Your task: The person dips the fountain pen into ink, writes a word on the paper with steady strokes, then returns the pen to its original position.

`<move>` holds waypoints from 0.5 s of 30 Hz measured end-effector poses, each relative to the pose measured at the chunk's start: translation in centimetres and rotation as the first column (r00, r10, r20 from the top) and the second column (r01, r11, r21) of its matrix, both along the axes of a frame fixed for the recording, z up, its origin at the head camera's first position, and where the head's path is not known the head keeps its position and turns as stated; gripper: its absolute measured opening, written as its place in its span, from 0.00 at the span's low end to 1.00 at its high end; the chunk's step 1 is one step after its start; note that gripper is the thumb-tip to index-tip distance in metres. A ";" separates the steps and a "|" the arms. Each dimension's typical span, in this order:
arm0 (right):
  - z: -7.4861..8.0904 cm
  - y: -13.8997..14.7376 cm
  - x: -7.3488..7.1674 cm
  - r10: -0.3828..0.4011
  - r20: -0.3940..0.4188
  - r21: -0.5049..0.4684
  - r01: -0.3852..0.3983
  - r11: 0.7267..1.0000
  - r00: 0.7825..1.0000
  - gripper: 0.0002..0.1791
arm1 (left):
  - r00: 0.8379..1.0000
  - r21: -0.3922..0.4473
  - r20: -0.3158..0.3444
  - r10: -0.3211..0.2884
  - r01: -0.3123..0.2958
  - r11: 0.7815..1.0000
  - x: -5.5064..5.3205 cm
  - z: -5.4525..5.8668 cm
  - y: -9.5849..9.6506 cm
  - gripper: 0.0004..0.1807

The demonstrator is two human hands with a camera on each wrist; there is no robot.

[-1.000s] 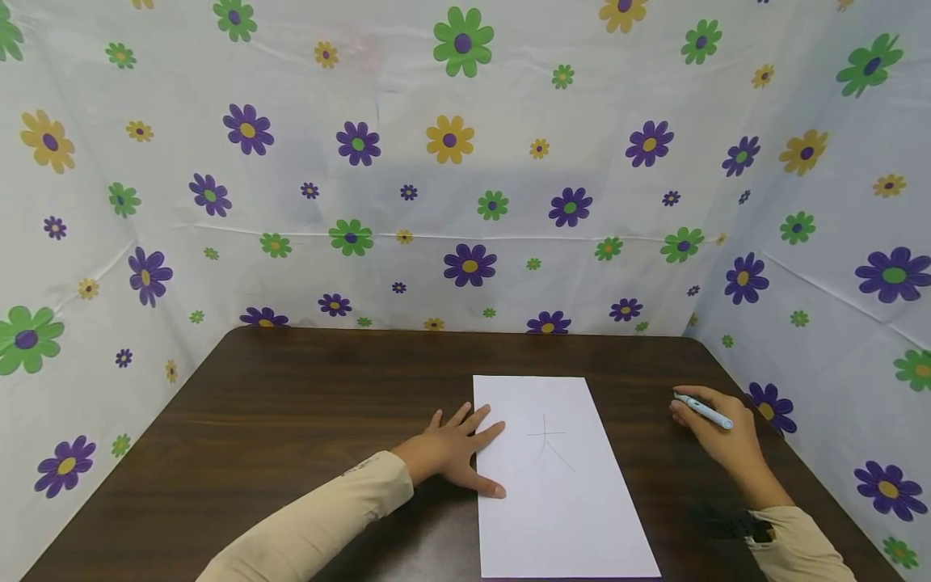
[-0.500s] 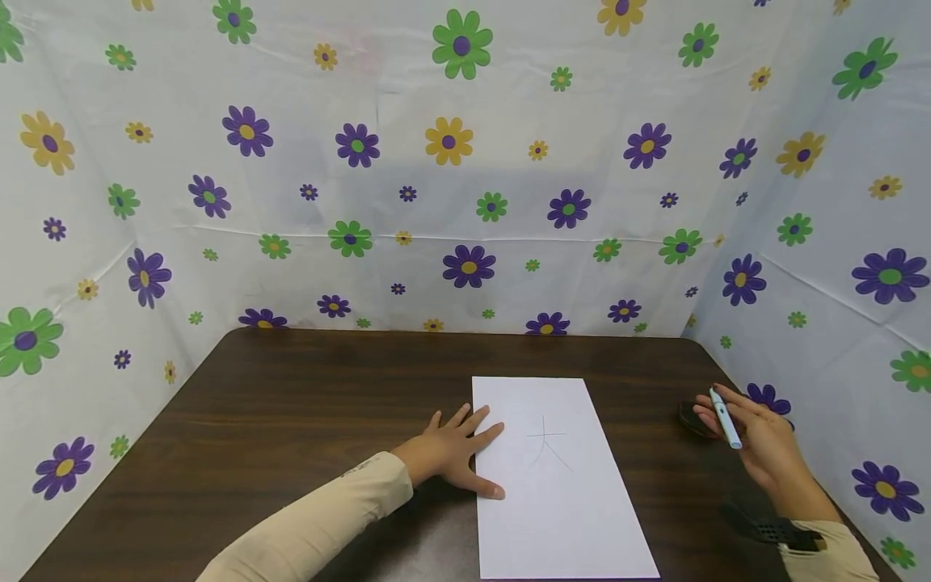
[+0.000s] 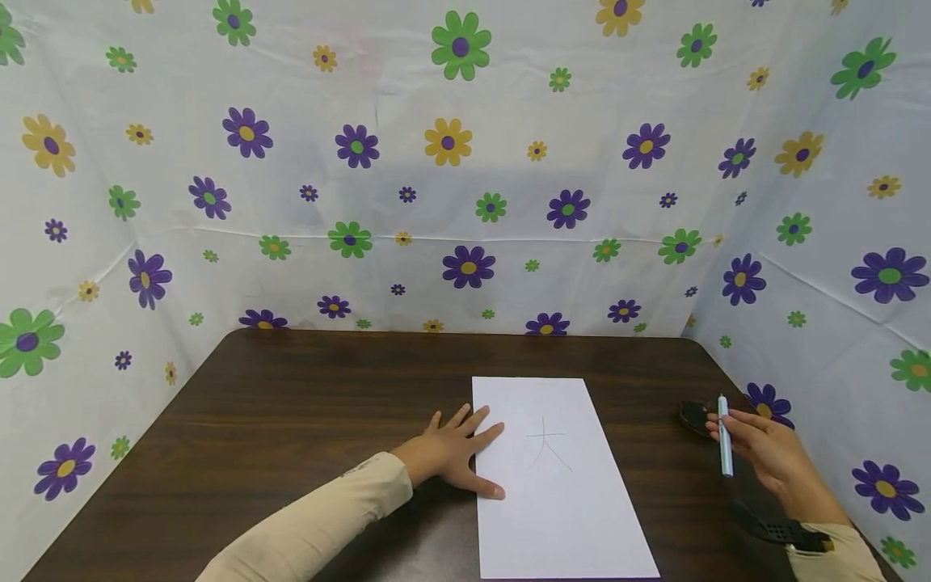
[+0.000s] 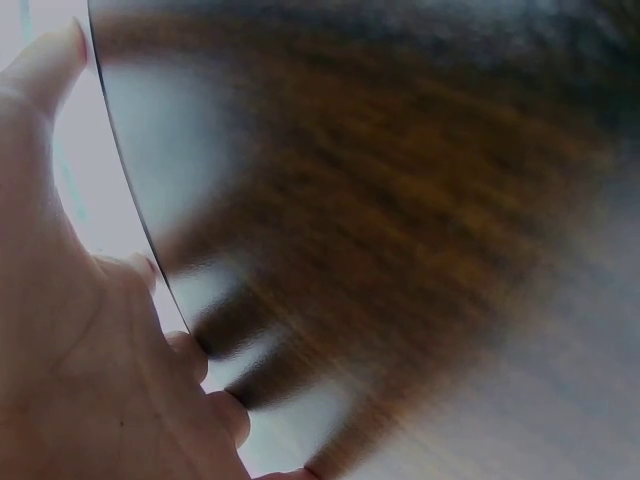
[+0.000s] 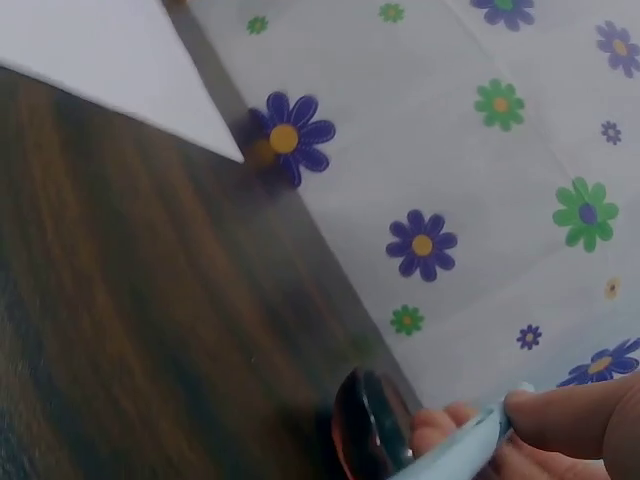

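Note:
My left hand [image 3: 454, 454] lies with spread fingers on the left edge of a white sheet of paper [image 3: 567, 525]. In the left wrist view, the thumb [image 4: 45, 75] rests on the paper. Thin lines on the sheet form a drawn character [image 3: 547, 440]: a cross with two slanting strokes below. Off to the right, my right hand [image 3: 778, 457] pinches a light blue pen [image 3: 725, 440] between thumb and fingers. Just beyond its fingertips sits a dark, shiny, rounded object [image 3: 692, 417], seen larger in the right wrist view; its kind is unclear.
A dark wood-grain table [image 3: 327, 388] bears the paper. White cloth printed with flowers [image 3: 291, 162] hangs behind the table and along both sides. The right hand is close to the table's right edge.
My right hand has moved right, away from the paper, and turned, so the pen has swung from slanting to nearly upright in view. The dark object has come into sight. My left hand stays put.

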State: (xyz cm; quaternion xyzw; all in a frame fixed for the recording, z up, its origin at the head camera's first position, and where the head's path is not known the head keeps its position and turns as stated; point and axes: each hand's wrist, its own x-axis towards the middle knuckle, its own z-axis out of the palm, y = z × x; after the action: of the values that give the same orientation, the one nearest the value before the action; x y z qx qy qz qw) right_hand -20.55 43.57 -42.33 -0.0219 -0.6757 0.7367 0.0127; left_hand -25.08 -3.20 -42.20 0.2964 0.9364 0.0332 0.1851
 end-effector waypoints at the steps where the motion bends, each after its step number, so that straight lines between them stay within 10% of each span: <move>1: 0.0 0.0 0.1 -0.034 0.025 0.065 0.033 0.997 0.999 0.09 | 1.000 0.000 0.001 0.001 -0.001 1.000 0.0 0.0 0.0 0.55; 4: -0.1 0.1 0.2 -0.147 0.086 0.303 0.115 0.946 0.985 0.17 | 1.000 0.001 0.002 0.003 -0.003 1.000 -0.1 -0.1 0.1 0.54; 7: -0.3 0.1 0.1 -0.255 0.123 0.521 0.156 0.839 0.959 0.31 | 1.000 0.003 0.003 0.002 -0.002 1.000 -0.1 -0.1 0.1 0.55; 15: -0.8 0.2 0.1 -0.504 0.080 0.723 0.298 0.623 0.860 0.28 | 1.000 0.014 0.000 -0.004 0.004 1.000 0.0 0.0 -0.1 0.54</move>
State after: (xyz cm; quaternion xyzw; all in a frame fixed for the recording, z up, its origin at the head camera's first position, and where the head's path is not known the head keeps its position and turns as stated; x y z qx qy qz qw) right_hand -20.47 43.73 -43.13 -0.2691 -0.8717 0.3992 0.0916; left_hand -25.10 -3.28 -42.23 0.2997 0.9355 0.0395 0.1830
